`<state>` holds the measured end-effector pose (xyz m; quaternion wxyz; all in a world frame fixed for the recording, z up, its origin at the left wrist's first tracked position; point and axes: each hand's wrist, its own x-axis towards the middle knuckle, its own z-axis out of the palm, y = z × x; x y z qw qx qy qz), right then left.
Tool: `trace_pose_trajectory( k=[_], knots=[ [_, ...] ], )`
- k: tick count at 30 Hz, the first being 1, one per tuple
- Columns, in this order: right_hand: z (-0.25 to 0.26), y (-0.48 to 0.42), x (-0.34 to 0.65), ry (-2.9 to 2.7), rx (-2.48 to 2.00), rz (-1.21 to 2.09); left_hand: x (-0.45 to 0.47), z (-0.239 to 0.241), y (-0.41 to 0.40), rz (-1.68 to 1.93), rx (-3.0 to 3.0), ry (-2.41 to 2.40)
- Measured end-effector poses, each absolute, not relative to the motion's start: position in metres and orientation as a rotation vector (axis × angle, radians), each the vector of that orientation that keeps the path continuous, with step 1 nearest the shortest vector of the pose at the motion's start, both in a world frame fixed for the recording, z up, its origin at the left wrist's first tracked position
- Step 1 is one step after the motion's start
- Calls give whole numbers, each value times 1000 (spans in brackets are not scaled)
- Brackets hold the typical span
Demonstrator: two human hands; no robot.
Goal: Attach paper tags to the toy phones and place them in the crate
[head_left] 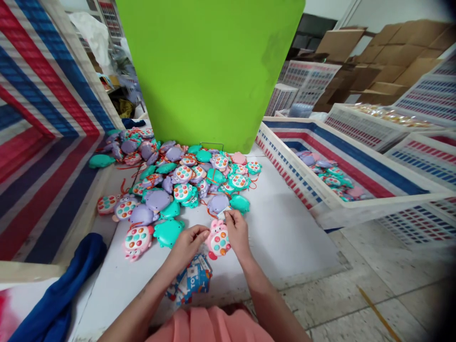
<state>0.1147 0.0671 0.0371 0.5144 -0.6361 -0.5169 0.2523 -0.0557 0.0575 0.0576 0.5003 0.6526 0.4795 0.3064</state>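
A pink rabbit-shaped toy with coloured round buttons (218, 240) lies on the white tabletop between my hands. My right hand (238, 233) is closed over its right side, with a small white-and-blue card (223, 213) pinched between thumb and fingers. On the toy's left, my left hand (190, 241) is closed in a pinch by its ear; what the fingertips hold is too small to make out. Under my left forearm lies a loose stack of blue printed cards (194, 280). Just beyond my hands sit a purple toy (218, 204) and a teal toy (170, 232).
A heap of purple, teal and pink toys (156, 199) with orange cords covers the table's left and back. Behind it stands a green panel (213, 71). To the right, a white crate (342, 204) holds more toys; a striped-lined crate (46, 199) is at left, beside blue cloth (71, 289).
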Motion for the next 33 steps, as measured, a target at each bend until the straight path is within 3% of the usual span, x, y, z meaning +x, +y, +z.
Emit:
trace_pose_trajectory(
  k=[9, 18, 26, 33],
  knots=[
    [39, 63, 116, -1303, -1540, 567, -60, 51, 65, 772, 1533, 1181],
    [52, 53, 121, -1462, -1569, 437, -53, 41, 71, 937, 1010, 1026],
    [70, 31, 124, -1691, -1508, 906, -54, 43, 72, 986, 917, 1019],
    [64, 33, 118, -1711, -1526, 1073, -54, 55, 67, 920, 962, 989]
  ],
)
